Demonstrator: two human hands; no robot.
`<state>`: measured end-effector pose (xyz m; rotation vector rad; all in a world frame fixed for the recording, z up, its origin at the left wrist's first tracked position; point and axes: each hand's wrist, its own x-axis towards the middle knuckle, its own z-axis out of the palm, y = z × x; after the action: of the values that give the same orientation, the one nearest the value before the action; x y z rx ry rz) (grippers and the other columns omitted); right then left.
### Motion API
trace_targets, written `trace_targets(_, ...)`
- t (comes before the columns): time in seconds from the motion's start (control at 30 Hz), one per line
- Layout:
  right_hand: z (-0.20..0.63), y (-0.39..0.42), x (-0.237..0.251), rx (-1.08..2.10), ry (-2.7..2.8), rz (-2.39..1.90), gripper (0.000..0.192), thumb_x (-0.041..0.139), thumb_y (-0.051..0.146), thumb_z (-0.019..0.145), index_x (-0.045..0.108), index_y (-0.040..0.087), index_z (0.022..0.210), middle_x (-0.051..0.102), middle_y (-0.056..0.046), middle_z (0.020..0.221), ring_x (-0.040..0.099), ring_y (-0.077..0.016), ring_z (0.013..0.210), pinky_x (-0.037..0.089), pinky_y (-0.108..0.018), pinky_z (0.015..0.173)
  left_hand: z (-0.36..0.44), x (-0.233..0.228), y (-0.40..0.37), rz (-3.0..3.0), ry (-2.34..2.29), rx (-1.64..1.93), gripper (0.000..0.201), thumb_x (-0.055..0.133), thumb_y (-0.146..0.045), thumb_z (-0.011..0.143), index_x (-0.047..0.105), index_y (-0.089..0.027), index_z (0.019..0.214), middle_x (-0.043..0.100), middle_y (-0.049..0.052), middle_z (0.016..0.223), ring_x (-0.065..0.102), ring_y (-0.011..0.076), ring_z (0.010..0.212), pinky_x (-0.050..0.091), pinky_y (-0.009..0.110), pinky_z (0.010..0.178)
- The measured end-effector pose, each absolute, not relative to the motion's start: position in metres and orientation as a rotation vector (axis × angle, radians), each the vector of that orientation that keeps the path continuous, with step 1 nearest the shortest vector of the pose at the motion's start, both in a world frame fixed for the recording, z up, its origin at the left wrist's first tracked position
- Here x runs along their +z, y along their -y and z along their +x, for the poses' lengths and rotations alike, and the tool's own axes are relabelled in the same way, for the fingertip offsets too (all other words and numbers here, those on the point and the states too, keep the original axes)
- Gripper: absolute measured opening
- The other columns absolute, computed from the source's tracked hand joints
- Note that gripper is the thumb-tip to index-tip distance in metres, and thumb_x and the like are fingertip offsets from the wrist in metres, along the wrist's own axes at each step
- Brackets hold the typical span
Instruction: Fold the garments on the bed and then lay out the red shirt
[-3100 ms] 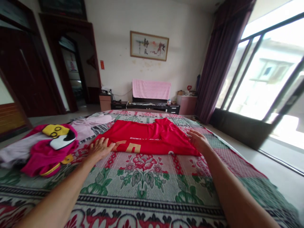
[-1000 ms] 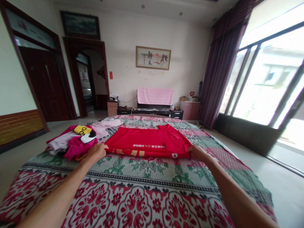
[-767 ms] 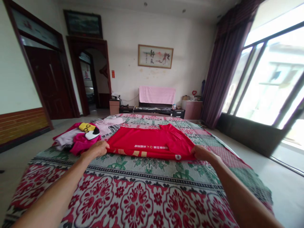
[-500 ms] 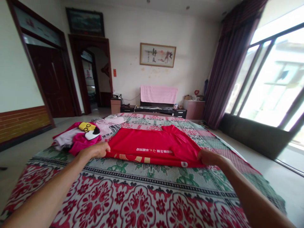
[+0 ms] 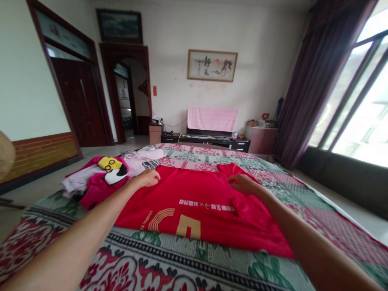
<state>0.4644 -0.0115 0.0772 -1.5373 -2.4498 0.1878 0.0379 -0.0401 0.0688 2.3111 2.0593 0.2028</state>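
On floral bedspread (image 5: 182,258), red shirt (image 5: 194,202) lies crosswise, print inverted.

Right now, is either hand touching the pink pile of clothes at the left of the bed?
No: the left hand and right hand both rest on the red shirt, apart from the pink pile.

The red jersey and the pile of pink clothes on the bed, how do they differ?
The red jersey lies spread flat under both hands; the pink clothes pile is bunched in a heap, untouched. The jersey carries gold and white print; the pile shows a yellow, white and black patch. Both rest on the floral bedspread.
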Motion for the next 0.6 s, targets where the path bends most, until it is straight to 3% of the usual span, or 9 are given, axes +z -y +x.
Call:
trace_targets(0.1,0.446,-0.016,0.047,0.078,2.281,-1.638,0.032,0.052,0.010,0.076,0.072,0.018,0.100,0.073,-0.007,0.100,0.065,-0.0210,0.091,0.046,-0.027,0.078,0.069,0.053,0.012,2.420,-1.965,0.330,0.036,0.051,-0.016,0.072,0.076,-0.023,0.098,0.074,0.004,0.101,0.066,0.0194,0.097,0.046,0.024,0.087)
trace_targets(0.3,0.446,-0.030,0.004,-0.034,2.033,-1.617,0.027,0.050,0.014,0.078,0.072,0.020,0.093,0.071,-0.006,0.101,0.065,-0.0189,0.092,0.046,-0.025,0.083,0.125,0.039,-0.035,2.443,-1.867,0.501,0.036,0.050,-0.015,0.078,0.073,-0.020,0.105,0.073,0.009,0.106,0.065,0.0218,0.101,0.046,0.030,0.091)
trace_targets(0.4,0.449,-0.030,-0.003,-0.016,1.981,-1.607,0.027,0.049,0.015,0.078,0.073,0.021,0.090,0.071,-0.004,0.100,0.065,-0.0183,0.091,0.046,-0.025,0.083,0.139,0.034,-0.055,2.444,-1.852,0.494,0.038,0.051,-0.012,0.077,0.072,-0.019,0.108,0.073,0.010,0.103,0.065,0.0231,0.100,0.047,0.031,0.092)
trace_targets(0.6,0.448,-0.029,-0.002,0.004,1.950,-1.599,0.029,0.048,0.014,0.078,0.074,0.022,0.089,0.072,-0.004,0.098,0.065,-0.0179,0.089,0.046,-0.025,0.082,0.151,0.024,-0.075,2.441,-1.972,0.713,0.049,0.049,-0.006,0.077,0.062,-0.017,0.123,0.064,0.012,0.121,0.055,0.0229,0.117,0.041,0.032,0.102)
